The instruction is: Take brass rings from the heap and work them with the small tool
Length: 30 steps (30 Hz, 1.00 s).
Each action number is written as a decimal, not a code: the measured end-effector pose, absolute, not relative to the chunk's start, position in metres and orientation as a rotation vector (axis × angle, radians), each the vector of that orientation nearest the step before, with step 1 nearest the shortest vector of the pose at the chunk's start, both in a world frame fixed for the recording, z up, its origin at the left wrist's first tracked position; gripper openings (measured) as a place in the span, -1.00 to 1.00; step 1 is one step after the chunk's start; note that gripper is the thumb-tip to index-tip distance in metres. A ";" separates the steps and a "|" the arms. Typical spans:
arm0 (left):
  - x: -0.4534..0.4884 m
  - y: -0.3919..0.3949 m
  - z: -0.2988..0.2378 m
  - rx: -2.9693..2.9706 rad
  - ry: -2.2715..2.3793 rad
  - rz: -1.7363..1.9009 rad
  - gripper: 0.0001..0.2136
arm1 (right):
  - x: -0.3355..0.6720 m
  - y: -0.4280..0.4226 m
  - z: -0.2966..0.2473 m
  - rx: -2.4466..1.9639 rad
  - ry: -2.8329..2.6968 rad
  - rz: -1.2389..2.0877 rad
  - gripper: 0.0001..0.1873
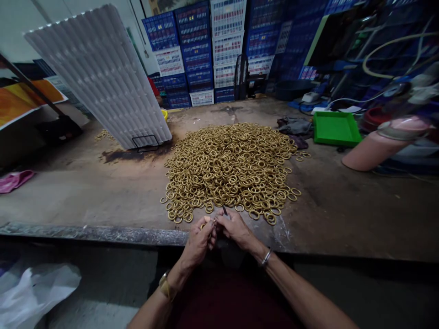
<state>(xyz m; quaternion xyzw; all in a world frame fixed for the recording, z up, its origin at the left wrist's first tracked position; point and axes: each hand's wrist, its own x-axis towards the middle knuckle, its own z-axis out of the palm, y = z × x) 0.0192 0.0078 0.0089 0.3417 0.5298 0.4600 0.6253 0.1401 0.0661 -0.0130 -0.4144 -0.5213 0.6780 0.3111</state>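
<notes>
A big heap of brass-coloured rings covers the middle of the worn table. Both my hands meet at the table's front edge, just below the heap. My left hand is closed, pinching one gold ring at its fingertips; a gold watch sits on that wrist. My right hand is closed round a thin dark tool whose tip points up toward the heap; a metal bracelet is on that wrist. The fingertips of both hands touch.
A tilted white ribbed panel stands at the back left. A green tray and a dark rag lie at the right, with a pink tube beyond. Blue and white crates are stacked behind. A pink cloth lies far left.
</notes>
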 end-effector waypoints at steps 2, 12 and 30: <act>0.019 0.007 0.010 0.787 1.204 1.063 -0.71 | 0.141 0.067 -0.012 -1.102 -1.381 1.795 -0.77; 0.015 0.007 0.015 0.935 1.288 1.097 -0.70 | 0.148 0.059 -0.013 -1.042 -2.082 1.135 -0.86; 0.008 -0.029 0.032 0.878 1.152 0.836 -0.69 | 0.141 0.076 -0.008 -1.429 -2.502 0.588 -0.75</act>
